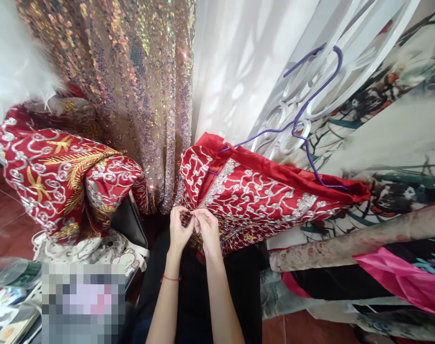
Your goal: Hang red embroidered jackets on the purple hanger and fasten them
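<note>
A red embroidered skirt (260, 191) with silver vine patterns hangs on a purple wire hanger (294, 125), its plain red waistband along the top. My left hand (180, 227) pinches the fabric at the low end of the skirt's side opening. Right beside it, my right hand (208, 225) is closed on the same spot, fingertips nearly touching the left ones. Any small fastener between the fingers is too small to make out. A red string bracelet (170, 278) circles my left wrist.
A red jacket (45, 177) with silver and gold embroidery lies bunched at left. Behind hangs a sequined curtain-like cloth (131, 71). White openwork metal (361, 62) backs the hanger. Floral cloth (393, 186) and pink-and-black fabric (400, 272) are at right. A plastic bag (15, 273) lies lower left.
</note>
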### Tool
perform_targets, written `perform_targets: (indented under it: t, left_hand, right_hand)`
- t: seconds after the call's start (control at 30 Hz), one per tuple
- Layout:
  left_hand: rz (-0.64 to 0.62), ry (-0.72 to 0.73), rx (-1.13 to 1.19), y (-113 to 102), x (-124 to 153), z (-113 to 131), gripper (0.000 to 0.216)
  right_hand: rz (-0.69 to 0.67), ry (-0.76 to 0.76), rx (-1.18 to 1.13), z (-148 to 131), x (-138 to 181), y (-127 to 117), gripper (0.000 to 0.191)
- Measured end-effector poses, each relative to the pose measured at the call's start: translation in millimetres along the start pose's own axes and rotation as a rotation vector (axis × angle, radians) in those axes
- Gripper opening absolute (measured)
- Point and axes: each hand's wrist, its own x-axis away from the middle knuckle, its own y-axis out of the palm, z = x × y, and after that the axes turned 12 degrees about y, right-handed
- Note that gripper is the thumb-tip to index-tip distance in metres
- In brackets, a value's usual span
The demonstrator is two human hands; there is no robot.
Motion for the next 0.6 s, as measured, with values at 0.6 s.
perform_targets:
  t: [0.6]
  left_hand:
    - [-0.082,-0.006,0.111,26.4,-0.4,-0.4,0.026]
  right_hand:
    - [0.145,-0.105,-0.141,-47.0,13.3,38.0,0.038]
